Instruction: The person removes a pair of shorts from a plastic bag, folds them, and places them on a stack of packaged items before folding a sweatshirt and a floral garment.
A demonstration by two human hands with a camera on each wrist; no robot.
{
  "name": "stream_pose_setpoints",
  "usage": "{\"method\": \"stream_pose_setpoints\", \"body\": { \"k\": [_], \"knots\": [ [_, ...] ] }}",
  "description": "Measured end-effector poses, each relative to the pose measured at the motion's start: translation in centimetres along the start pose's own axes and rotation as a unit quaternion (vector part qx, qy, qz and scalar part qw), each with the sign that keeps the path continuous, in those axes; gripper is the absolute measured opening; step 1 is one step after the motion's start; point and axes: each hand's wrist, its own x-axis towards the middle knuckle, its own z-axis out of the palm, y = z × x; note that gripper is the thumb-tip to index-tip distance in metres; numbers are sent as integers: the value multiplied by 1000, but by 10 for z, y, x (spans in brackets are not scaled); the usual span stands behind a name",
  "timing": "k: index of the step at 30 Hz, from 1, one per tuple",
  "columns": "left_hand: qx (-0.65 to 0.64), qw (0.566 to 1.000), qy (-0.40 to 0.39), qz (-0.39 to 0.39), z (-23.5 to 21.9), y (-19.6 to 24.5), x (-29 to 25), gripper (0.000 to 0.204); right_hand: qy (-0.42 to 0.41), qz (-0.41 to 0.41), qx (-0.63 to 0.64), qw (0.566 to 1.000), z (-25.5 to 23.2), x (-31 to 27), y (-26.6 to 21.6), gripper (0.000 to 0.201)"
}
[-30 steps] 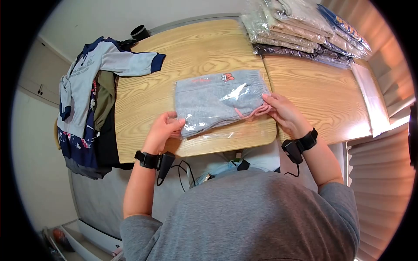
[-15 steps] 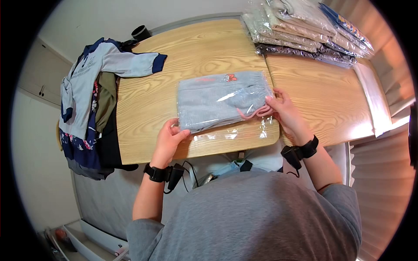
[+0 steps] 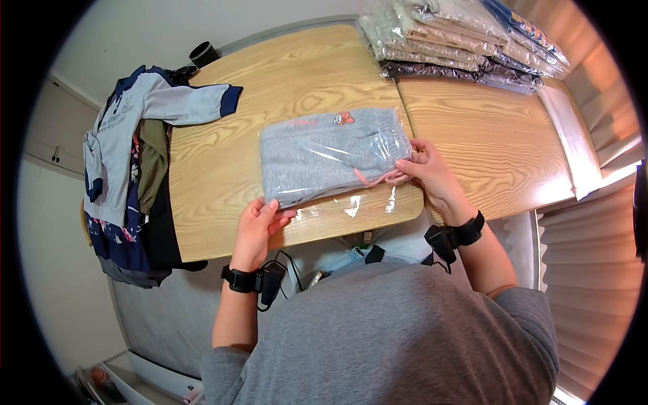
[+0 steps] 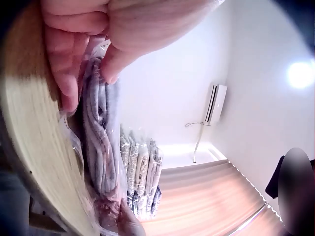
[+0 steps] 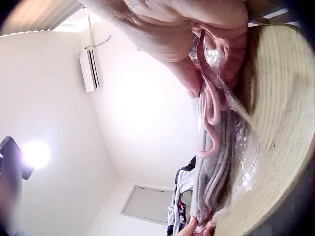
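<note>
Grey clothing point(image 3: 314, 158) between my grips: left hand point(image 3: 253, 233) and right hand point(image 3: 437, 177) pinch the bag point(image 3: 352, 204) by opposite ends; I'd tension evenly, sparing the pink cord point(image 5: 213, 112).

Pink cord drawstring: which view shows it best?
The right wrist view: the pink cord drawstring appears large, its loops clear. The head view shows it smaller, along the edge of the folded grey fabric garment, by the right hand. In the left wrist view I cannot make it out.
</note>
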Motion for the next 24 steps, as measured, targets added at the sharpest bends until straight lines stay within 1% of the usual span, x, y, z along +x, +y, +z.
{"method": "stream_pose_setpoints", "body": {
  "k": [3,5,9,11,12,14,15,16,17,18,20,22,24],
  "knots": [
    [20,1000,-1,3,-3,1,2,23,3,24,3,1000,0,-2,-7,72],
    [36,999,-1,2,-4,2,2,23,39,-4,-85,996,-2,0,-8,73],
    [10,1000,-18,0,-4,5,3,22,59,-21,-51,997,-10,2,-2,72],
    [1,1000,-21,-1,-4,4,3,22,23,-9,-20,999,-11,-5,-5,69],
    [-10,999,-30,1,-4,3,3,22,24,-8,-19,999,-10,-7,-7,69],
    [-20,999,-43,1,1,2,3,22,46,-60,58,995,-7,-10,-10,56],
    [-37,998,-47,-7,7,3,1,22,47,-61,58,995,-14,-10,-5,56],
    [-54,997,-52,-13,13,4,0,22,52,-42,166,984,-27,-8,2,47],
    [-54,997,-53,-11,18,6,-2,22,55,-22,271,961,-36,-6,7,40],
    [-81,995,-50,-4,25,8,-3,23,54,-24,269,961,-37,-11,5,40],
    [-113,992,-50,7,32,12,-3,23,120,9,220,968,-35,-34,2,35],
    [-145,988,-60,15,39,14,-3,22,118,7,194,974,-29,-52,2,37],
    [-154,986,-69,20,47,19,-4,23,42,42,78,995,-27,-62,9,36]
  ]
}}
